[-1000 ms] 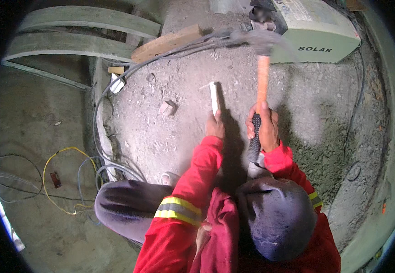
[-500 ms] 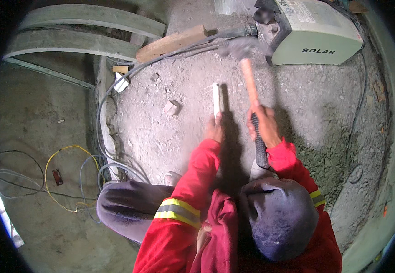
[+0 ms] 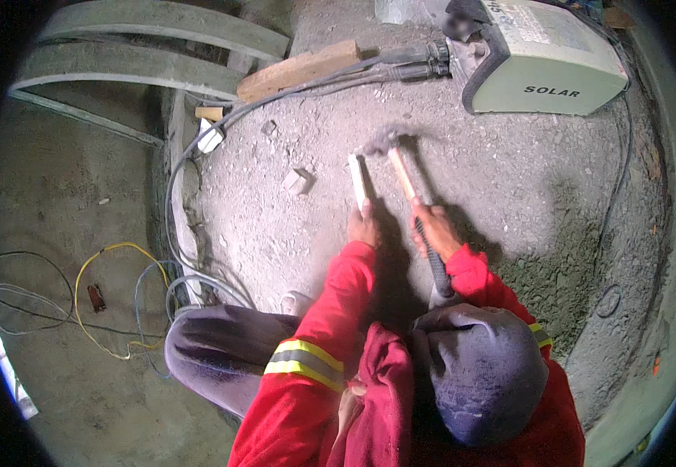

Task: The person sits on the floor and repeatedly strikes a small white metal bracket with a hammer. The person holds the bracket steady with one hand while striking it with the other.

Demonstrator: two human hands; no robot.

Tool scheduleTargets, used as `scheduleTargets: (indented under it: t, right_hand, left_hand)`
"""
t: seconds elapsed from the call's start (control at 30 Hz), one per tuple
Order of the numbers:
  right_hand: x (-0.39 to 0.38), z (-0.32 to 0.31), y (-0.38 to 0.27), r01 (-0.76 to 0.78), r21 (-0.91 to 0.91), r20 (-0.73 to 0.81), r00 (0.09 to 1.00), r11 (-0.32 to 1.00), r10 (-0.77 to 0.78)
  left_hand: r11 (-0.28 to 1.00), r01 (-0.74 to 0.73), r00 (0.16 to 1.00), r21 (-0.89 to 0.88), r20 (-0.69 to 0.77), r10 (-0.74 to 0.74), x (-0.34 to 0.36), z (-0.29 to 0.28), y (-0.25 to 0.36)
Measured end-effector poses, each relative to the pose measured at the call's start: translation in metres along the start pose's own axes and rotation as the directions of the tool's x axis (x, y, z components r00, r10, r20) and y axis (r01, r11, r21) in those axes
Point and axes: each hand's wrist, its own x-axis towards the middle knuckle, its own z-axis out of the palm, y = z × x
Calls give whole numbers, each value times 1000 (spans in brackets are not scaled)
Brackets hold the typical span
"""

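Left hand (image 3: pixel 364 227): closed round the lower part of a slim white bar (image 3: pixel 359 180); we see mostly the back of the hand, with some fingers out of sight beneath.
White bar: straight, narrow and pale, its square-cut far end uncovered, lying over the dusty ground ahead of the left hand and leaning slightly left. We cannot name its material; its near end is lost in the grip.
Right hand (image 3: pixel 438 232): wrapped round the handle of a hammer (image 3: pixel 403 173), at the top of the black grip.
Hammer: pale orange shank, black ribbed grip (image 3: pixel 436 265) running back below the hand, dark head (image 3: pixel 387 138) just beside the bar's far end. The head is smeared by blur; we cannot make out its face, nor tell whether it touches the bar.
Sleeves: red, banded yellow and grey, cut off by the lower edge.
Ground (image 3: pixel 330 132): rough, grey, strewn with chips; a pale angular block (image 3: pixel 297 181) sits left of the bar.
Beyond: a timber offcut (image 3: pixel 303 70), grey cables (image 3: pixel 171 183) curving past it, and a pale green casing (image 3: pixel 552 78), its top cropped by the frame.
Far left: a yellow cable (image 3: pixel 81 284), looped on the darker floor.
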Motion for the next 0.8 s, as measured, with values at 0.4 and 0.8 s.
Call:
scheduleTargets:
  t: [0.4, 0.8]
  right_hand:
    - [-39, -2, -16, 657, 161, -229, 751, 737, -619]
    - [-56, -11, -51, 424, 111, -109, 904, 899, -413]
  left_hand:
    - [942, 243, 951, -231, 247, -184, -22, 29, 29]
    - [978, 165, 954, -129, 273, -125, -37, 26, 41]
